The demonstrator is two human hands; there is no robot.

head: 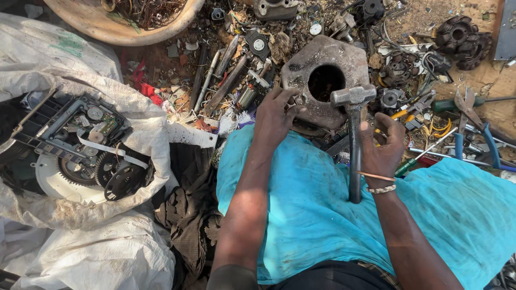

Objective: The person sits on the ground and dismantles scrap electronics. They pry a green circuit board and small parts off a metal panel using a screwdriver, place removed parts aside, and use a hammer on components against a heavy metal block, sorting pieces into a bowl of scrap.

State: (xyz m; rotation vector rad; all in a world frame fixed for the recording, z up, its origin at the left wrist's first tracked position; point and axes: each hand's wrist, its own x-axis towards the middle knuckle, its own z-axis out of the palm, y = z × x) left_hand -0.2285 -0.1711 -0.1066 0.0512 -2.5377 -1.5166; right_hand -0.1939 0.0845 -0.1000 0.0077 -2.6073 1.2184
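Observation:
My right hand point(382, 147) grips the dark metal handle of a hammer point(353, 102), whose grey head hangs just over the right edge of a rusty metal block point(306, 59) with a round hole in its middle. My left hand point(275, 115) rests on the block's near left edge, its fingers pinching a small metal part that I cannot make out. The block sits on the ground just beyond my knees, which are covered by a turquoise cloth point(312, 204).
Scrap lies all round: rods, motor parts and wires point(231, 75) behind the block, blue-handled pliers point(473, 123) and screwdrivers at right. A white sack point(80, 150) of disc-drive parts fills the left. A tan basin point(123, 24) of wire stands at the back left.

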